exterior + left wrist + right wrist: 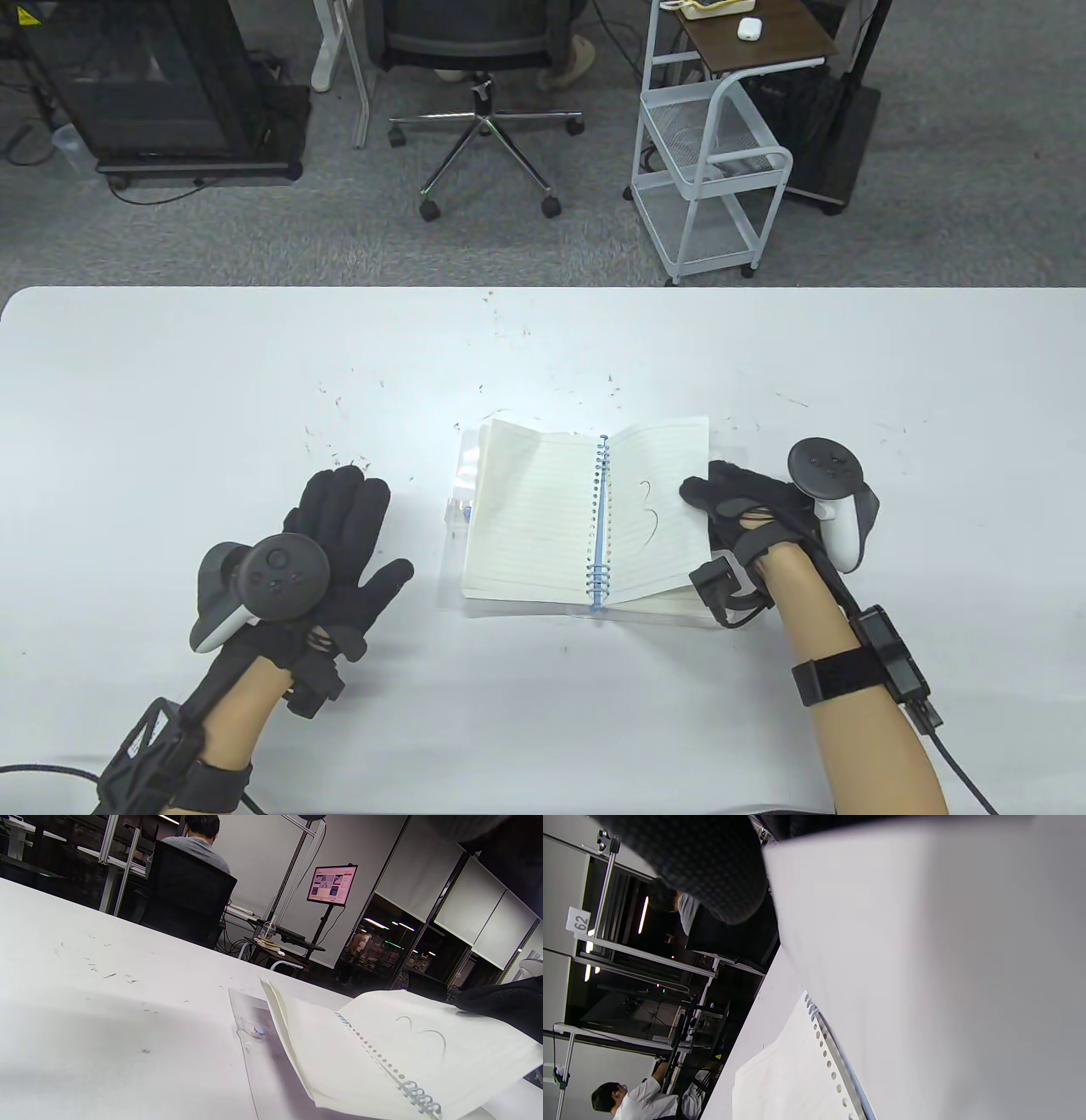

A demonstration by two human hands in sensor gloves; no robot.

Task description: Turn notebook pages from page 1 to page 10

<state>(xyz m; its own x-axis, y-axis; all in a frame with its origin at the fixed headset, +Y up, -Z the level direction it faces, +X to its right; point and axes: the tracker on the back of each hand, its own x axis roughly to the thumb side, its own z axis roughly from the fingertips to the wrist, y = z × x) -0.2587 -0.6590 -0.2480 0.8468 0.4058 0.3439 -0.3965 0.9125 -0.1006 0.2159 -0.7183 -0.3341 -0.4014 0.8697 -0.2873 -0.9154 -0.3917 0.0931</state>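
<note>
A blue spiral-bound notebook (585,518) lies open in the middle of the table, on its clear plastic cover. The right page (657,509) bears a handwritten "3". The left pages (526,509) are lined and blank, their far corner lifted a little. My right hand (721,501) rests on the right edge of the right page, thumb on the paper. In the right wrist view a gloved fingertip (712,870) lies against the page (925,963). My left hand (339,543) lies flat and open on the table left of the notebook, holding nothing. The left wrist view shows the notebook (382,1052).
The white table (254,382) has small dark specks scattered on it. Beyond its far edge stand an office chair (484,85), a white wire cart (713,170) and a black cabinet (153,85).
</note>
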